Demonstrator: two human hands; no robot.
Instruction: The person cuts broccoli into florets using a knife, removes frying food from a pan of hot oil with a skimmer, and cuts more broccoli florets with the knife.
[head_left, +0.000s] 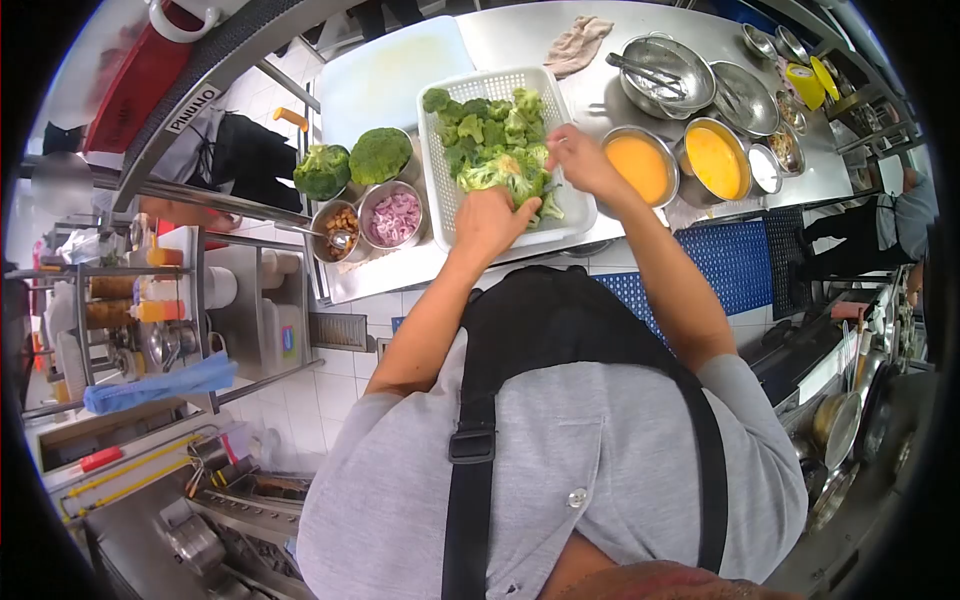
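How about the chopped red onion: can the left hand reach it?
Probably yes: the red onion lies uncovered beside the white basket, though the left hand is on the broccoli.

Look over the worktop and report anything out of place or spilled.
Mainly the crumpled beige cloth stands out: it lies bunched on the steel counter, just beyond the far right corner of the white basket, close to food. I can make out no clear spill.

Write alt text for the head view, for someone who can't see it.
The left hand holds a broccoli head over florets in a white basket; the right hand is beside it. Chopped onion sits to the basket's left, pots of orange-yellow liquid to its right.
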